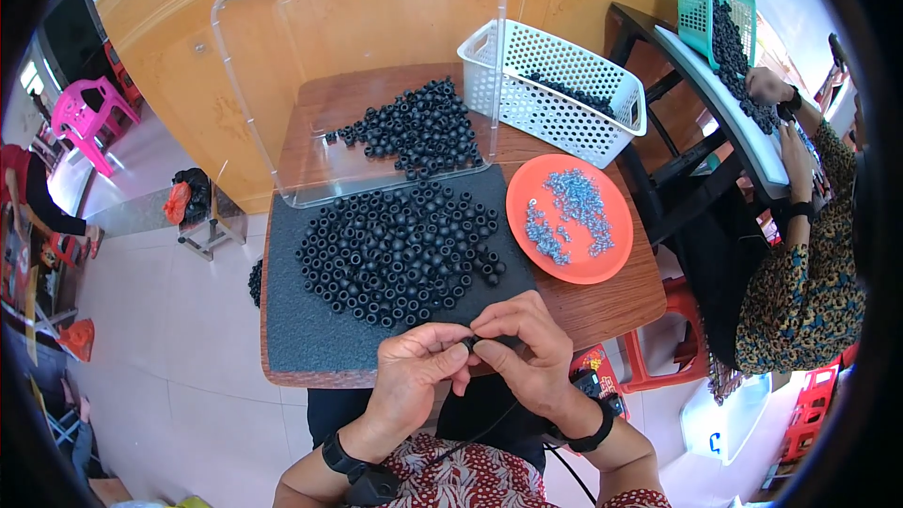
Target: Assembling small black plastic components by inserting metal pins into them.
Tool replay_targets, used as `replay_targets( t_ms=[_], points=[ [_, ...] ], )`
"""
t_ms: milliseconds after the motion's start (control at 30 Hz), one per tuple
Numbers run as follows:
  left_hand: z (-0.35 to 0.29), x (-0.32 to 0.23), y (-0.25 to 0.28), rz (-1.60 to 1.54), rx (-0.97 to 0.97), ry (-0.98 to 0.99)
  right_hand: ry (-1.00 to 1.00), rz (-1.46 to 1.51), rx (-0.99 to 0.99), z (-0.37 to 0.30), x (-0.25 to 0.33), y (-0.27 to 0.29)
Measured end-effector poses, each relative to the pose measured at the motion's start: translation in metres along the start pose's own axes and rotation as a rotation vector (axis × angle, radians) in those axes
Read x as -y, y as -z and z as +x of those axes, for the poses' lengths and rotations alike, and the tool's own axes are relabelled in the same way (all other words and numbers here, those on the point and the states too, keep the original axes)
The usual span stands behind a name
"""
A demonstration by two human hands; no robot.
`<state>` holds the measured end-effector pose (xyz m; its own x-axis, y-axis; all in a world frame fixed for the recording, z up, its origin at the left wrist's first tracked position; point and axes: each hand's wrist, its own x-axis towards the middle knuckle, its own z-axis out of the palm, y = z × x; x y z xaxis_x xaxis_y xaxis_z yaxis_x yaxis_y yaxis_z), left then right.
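1. Clock directions run from the hands, with 12 straight ahead. The left hand (414,367) and right hand (529,346) meet at the table's near edge, fingertips and thumbs pinched on a small dark piece (468,343), mostly covered by fingers.
2. That piece could slip: the pinch is at the fingertips only, and a smooth, round surface would roll. A drop towards 6 o'clock would likely land on the lap or floor (207,339).
3. The near beads (395,254) spread over the mat (292,343) at 11 o'clock. A sleeve or knuckle brushing them could send loose ones rolling; a few lie apart at 12.
4. The plate (588,268) sits at 1 o'clock, holding small silvery bits (576,198). Being shallow, it could spill if an elbow catches its rim.
5. The clear lid (357,28) stands upright at 11 to 12, between near and far beads (419,127). A bump could topple it onto either heap.
6. A thin cable (484,433) crosses the lap at 6; it might snag a wrist and jerk the pinch loose.
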<state>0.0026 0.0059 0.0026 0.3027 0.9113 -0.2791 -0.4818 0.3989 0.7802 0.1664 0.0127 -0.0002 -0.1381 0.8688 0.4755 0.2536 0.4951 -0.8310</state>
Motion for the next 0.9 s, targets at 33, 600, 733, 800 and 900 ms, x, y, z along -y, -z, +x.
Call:
replay_targets(
  t_ms=[33, 600, 733, 800, 900],
  points=[
    [0.0, 0.0, 0.001, -0.012, 0.005, 0.008, -0.019, 0.022, -0.018, -0.001, 0.0, -0.001],
    [0.002, 0.008, 0.001, 0.022, -0.016, -0.024, 0.269, -0.38, -0.114, -0.009, 0.005, -0.01],
    [0.003, 0.008, 0.004, 0.039, 0.01, 0.004, 0.241, -0.308, -0.1, -0.007, 0.01, -0.011],
    [0.004, 0.009, 0.003, 0.024, -0.007, 0.004, 0.213, -0.298, -0.078, -0.009, 0.01, -0.014],
    [0.004, 0.009, -0.006, -0.027, -0.042, 0.004, 0.191, -0.336, -0.066, -0.015, 0.004, -0.015]
  ],
)
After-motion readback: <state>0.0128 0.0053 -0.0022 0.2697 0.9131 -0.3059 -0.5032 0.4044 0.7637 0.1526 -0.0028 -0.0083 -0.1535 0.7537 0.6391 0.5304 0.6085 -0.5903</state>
